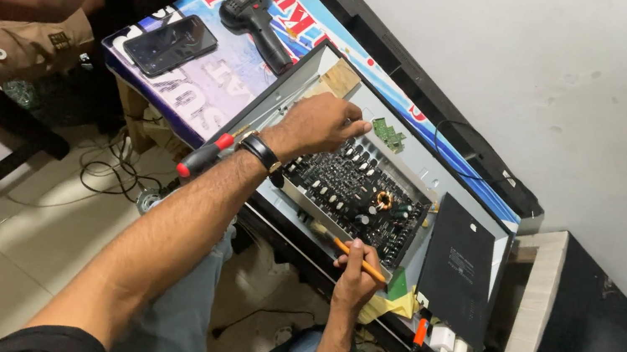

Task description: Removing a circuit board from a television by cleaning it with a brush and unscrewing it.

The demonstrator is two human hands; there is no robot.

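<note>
Left hand [320, 124] laid flat, fingers apart, on far edge of circuit board [357, 196]. Orange-handled brush [347, 255] clamped in right hand [358, 270] at near edge. Red-handled screwdriver [207, 154] left.

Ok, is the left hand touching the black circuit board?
Touching. The head view shows the left hand with its fingers laid along the top edge of the black circuit board, no gap visible.

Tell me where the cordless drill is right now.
In the head view, the black cordless drill lies on the printed banner at the top, right of the smartphone and beyond the open metal chassis.
</note>
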